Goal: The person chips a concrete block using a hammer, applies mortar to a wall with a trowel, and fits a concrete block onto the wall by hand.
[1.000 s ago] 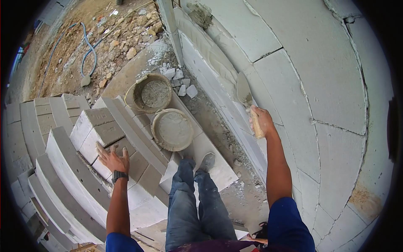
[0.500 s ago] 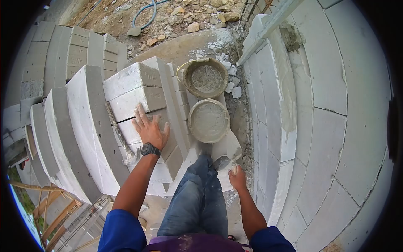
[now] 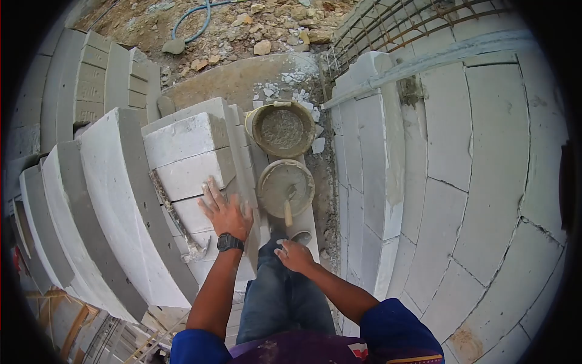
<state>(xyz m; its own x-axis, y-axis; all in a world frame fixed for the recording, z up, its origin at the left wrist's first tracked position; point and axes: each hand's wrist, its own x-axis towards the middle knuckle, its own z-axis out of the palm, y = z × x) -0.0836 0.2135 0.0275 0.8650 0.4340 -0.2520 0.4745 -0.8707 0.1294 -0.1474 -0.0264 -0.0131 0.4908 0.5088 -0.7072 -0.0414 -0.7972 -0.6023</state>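
Observation:
My left hand [image 3: 227, 217] lies flat with fingers spread on the stacked pale lightweight blocks [image 3: 185, 142]; a dark watch is on its wrist. Left of it, a mortar-caked, hammer-like tool [image 3: 173, 212] rests on the blocks. My right hand [image 3: 295, 255] hovers in front of my legs, fingers loosely bent and apart, seemingly holding nothing. Just beyond it, a trowel [image 3: 288, 213] leans in the nearer bucket [image 3: 260, 197] of grey mortar, its wooden handle toward me. A rounded grey thing [image 3: 301, 238] beside the hand is partly hidden.
A second mortar bucket [image 3: 254, 130] stands behind the first. Along the right runs a block wall [image 3: 445, 212], with a long metal bar [image 3: 448, 54] across its far end. More blocks [image 3: 115, 200] stand at left. Rubble [image 3: 267, 30] and a blue hose [image 3: 182, 27] lie beyond.
The trowel now stands in the nearer bucket, where none showed before. My right hand has moved left, toward my legs. My left hand stays on the blocks; the view has shifted.

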